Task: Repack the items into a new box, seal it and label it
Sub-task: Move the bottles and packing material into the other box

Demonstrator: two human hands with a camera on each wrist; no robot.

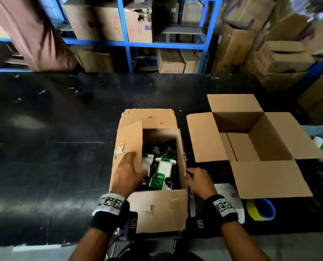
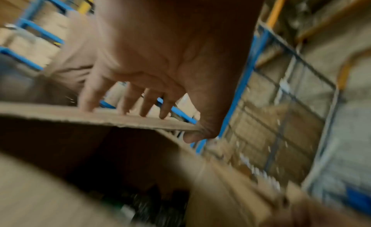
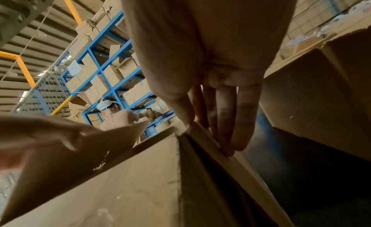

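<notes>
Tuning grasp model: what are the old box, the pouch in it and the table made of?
Old box: corrugated cardboard, matte brown, with torn edges and dents. Pouch: likely plastic film, white and green print, slight sheen; could be coated paper. Table: hard black top, semi-gloss with scuffs and glare; material unclear.

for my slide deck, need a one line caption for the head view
Left hand pressing back the worn box's flap, right hand at its side, empty new box waiting alongside.

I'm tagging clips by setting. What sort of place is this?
Most likely a warehouse packing station. Blue shelving behind the black table is stacked with cardboard cartons, and a worn box of packaged goods sits beside an empty new box and a tape roll.
</notes>
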